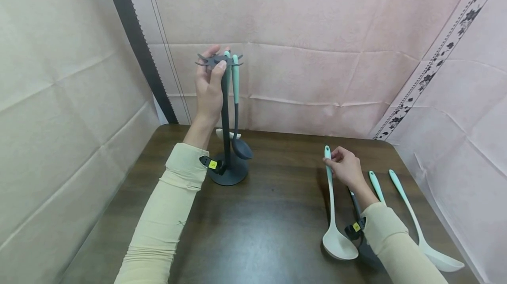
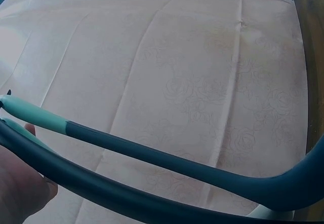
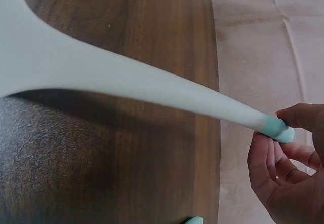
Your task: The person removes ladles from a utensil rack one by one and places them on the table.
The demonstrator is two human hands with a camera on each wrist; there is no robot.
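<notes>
At the left rear of the brown table (image 1: 277, 213), dark utensil stand (image 1: 226, 119) upright on its round base. Left hand (image 1: 208, 92) grips it at the top, thumb in front of the hooked crown, fingers round behind. Two utensils hang on the stand's right side: a dark ladle (image 1: 241, 148) with mint handle, bowl low near the base, and a pale-headed utensil (image 1: 219, 133), its head partly hidden by the post.

Right of centre, right hand (image 1: 345, 167) pinches the mint end of a white ladle (image 1: 339, 244) between thumb and fingers. Handle end tilted up, clear of the wood; bowl low, toward the near edge. Whether the bowl touches the table, cannot tell.

Further right, beside and under the right forearm: a dark utensil (image 1: 367, 255), mostly covered; a mint handle (image 1: 376, 186), its lower end hidden by the arm; a white utensil (image 1: 439, 257) with mint handle, lying nearest the right edge. Pale sleeves, a dark band at each wrist. Creased pale cloth (image 1: 301, 24) behind.
</notes>
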